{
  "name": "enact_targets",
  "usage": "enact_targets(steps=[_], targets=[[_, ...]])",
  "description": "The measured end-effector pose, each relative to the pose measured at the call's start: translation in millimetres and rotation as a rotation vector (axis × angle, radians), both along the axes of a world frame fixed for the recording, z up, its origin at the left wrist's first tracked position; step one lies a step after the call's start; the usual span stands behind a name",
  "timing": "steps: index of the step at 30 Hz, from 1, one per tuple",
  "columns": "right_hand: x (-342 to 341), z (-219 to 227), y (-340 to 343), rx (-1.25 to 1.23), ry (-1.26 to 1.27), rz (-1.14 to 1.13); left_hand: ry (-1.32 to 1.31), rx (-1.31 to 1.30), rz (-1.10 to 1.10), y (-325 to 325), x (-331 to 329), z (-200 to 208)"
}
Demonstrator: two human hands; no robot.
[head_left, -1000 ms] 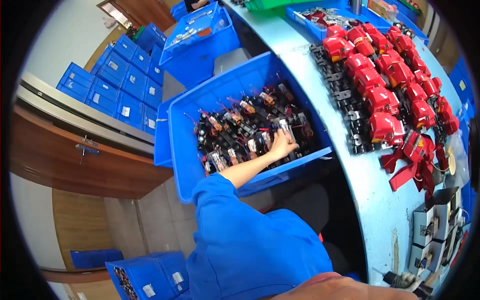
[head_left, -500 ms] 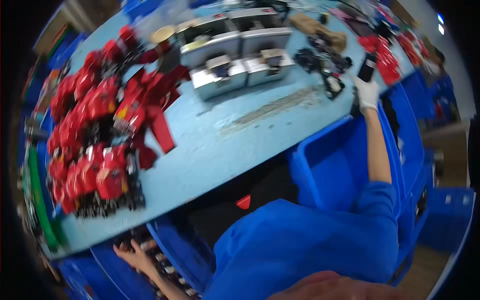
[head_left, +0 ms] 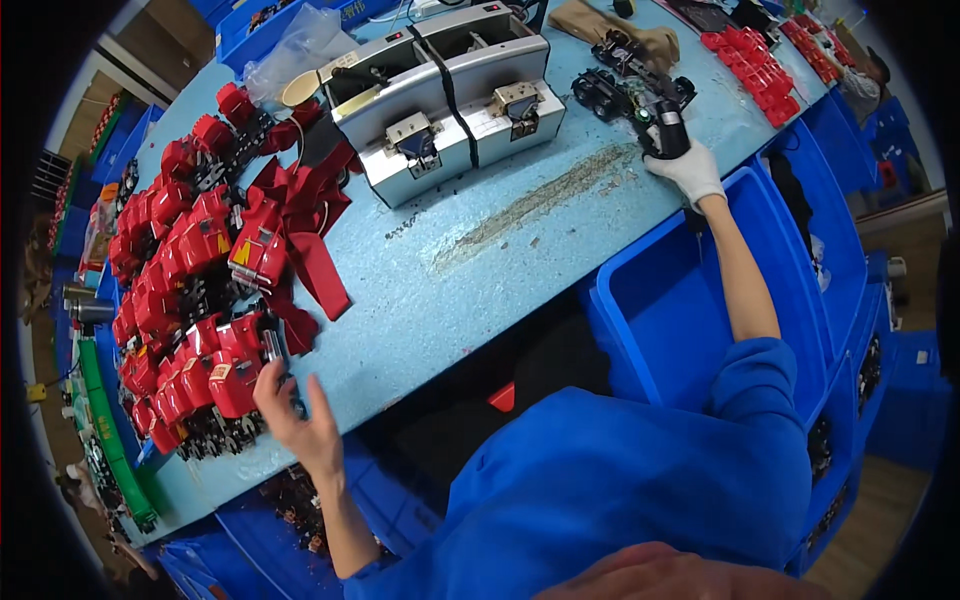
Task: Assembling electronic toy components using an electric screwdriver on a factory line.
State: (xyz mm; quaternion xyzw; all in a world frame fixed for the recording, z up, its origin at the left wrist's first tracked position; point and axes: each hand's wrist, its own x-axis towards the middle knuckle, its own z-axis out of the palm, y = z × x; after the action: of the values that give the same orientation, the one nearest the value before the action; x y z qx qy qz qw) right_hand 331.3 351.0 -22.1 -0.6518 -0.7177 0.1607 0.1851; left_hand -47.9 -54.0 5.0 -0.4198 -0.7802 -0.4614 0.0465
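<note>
My left hand [head_left: 303,430] is bare, its thumb and fingers apart, at the near edge of a group of red toy trucks [head_left: 235,375]. Nothing shows in its grasp; the fingertips are close to the nearest truck. Wearing a white glove, my right hand [head_left: 692,172] is closed around a black rounded object [head_left: 668,138], whose exact kind I cannot make out. It lies against a black wheeled toy chassis [head_left: 625,75] on the right of the table.
A silver metal fixture [head_left: 455,95] with two clamps stands at the back. Red straps [head_left: 318,275] lie beside the trucks. Blue bins [head_left: 640,340] line the table's front edge, right and left. Red molded parts [head_left: 755,75] sit far right, and a green tray [head_left: 105,440] far left.
My left hand has risen from the bin below the table to the red trucks. My right hand, with the black object, has moved left and nearer, onto the black chassis.
</note>
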Motion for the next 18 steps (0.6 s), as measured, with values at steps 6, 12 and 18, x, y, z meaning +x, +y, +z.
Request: enact_targets(steps=[6, 12, 18], targets=[[19.0, -15.2, -19.1, 0.101, 0.253, -0.016, 0.006, -0.021, -0.305, 66.9, 35.5, -6.6], [2.1, -21.9, -12.6, 0.083, 0.284, -0.094, -0.002, -0.078, -0.470, 91.7, 67.4, -5.4], [21.7, -4.2, -28.1, 0.177, 0.246, -0.150, 0.015, -0.053, -0.561, 103.1, 79.7, -18.0]])
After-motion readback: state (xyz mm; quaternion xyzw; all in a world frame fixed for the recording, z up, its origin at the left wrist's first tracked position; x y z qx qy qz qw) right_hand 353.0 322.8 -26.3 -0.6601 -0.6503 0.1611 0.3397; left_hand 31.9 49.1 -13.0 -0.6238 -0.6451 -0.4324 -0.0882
